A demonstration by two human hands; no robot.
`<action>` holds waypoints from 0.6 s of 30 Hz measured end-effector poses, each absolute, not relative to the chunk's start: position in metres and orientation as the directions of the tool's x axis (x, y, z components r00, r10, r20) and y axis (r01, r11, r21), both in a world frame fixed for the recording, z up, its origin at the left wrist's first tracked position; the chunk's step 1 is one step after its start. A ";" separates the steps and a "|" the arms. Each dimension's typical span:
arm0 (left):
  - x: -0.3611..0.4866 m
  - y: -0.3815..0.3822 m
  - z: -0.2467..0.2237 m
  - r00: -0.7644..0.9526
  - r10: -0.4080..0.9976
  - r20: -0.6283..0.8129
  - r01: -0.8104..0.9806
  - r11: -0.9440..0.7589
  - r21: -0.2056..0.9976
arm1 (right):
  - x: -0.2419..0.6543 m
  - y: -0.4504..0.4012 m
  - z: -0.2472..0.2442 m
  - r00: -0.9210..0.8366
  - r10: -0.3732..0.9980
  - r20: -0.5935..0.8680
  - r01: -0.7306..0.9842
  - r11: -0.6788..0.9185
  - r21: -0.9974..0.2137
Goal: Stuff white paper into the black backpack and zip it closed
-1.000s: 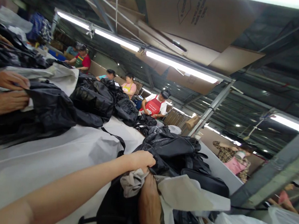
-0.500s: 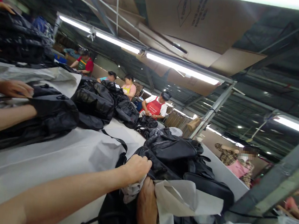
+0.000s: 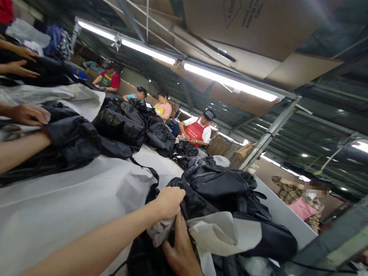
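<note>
- While the left hand [image 3: 169, 200] curls into a loose fist at the lower middle of the frame, its fingers pinch a wad of pale grey paper [image 3: 161, 230] that pokes out just beneath the knuckles.
- Directly below it, the right hand [image 3: 181, 255] lies with fingers spread, pressing on the same wad and on the black bag [image 3: 145, 264] under it; whether it truly grips anything cannot be told.
- Both hands are close together, touching or nearly so, with the paper wad between them.
- To the right of the hands, a larger loose sheet of the same pale paper [image 3: 223, 233] fans out over the bag, toward the lower right of the frame.
- Behind the hands, in the middle of the frame, a heap of black bags [image 3: 221, 187] rests on the white table [image 3: 76, 205].
- At the left edge, another person's hand [image 3: 28, 113] and forearm [image 3: 3, 157] lie on a second pile of black bags [image 3: 69, 140].
- Further up the left edge, two more hands [image 3: 24, 59] rest on dark fabric.
- Across the table, in the upper middle, a person in a red apron [image 3: 196, 130] stands among other workers.
- Long tube lights [image 3: 228, 83] and sheets of cardboard [image 3: 247, 18] fill the top of the frame.
</note>
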State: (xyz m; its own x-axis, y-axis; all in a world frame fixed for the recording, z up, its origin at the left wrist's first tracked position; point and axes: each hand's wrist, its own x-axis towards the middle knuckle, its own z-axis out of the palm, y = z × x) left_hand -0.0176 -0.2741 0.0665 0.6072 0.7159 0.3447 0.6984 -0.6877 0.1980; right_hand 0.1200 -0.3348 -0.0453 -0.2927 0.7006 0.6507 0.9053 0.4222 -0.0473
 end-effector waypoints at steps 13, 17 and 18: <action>-0.023 -0.268 0.051 0.608 0.712 0.351 0.593 -0.702 0.395 | 0.135 -0.313 -0.052 -0.239 0.684 0.689 0.970 0.146 0.192; -0.039 -0.273 0.021 0.496 0.819 0.288 0.675 -0.573 0.465 | 0.139 -0.307 -0.062 -0.226 0.672 0.705 0.974 0.137 0.181; -0.041 -0.275 0.014 0.453 0.852 0.262 0.706 -0.522 0.478 | 0.141 -0.304 -0.065 -0.221 0.669 0.709 0.975 0.141 0.172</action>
State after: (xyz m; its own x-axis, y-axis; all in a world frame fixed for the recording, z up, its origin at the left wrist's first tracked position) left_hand -0.0407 -0.2752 0.0139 0.4528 0.8521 0.2625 0.7062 -0.5225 0.4778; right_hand 0.1413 -0.3045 -0.0654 -0.2215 0.6694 0.7091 0.9751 0.1409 0.1715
